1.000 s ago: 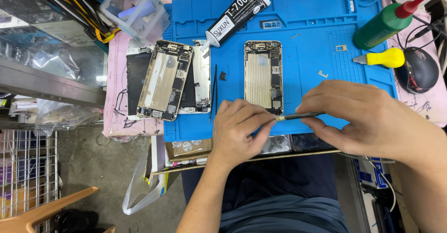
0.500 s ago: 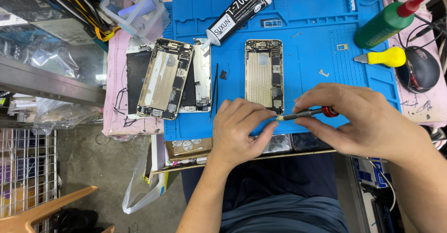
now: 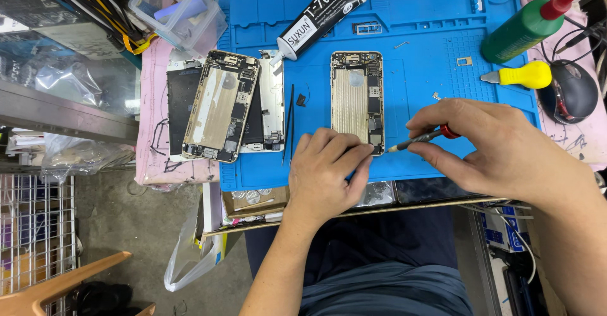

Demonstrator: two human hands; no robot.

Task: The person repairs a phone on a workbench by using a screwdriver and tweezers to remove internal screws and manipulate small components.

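Right hand (image 3: 499, 148) pinching a thin screwdriver (image 3: 420, 139), tip at the opened phone's (image 3: 357, 101) lower corner, left hand (image 3: 329, 174) curled and empty beside: risk of slipping, scratching the board.

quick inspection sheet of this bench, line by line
surface: blue mat on a pink cover.
job's things: opened phone, its lower edge by both hands; screwdriver tip near that edge.
clutter: second phone, glue tube, green bottle, tweezers, plastic box.
grippers: left hand rests at the phone; right hand holds the screwdriver.
cables: wires top left.
surroundings: mouse, wire rack.
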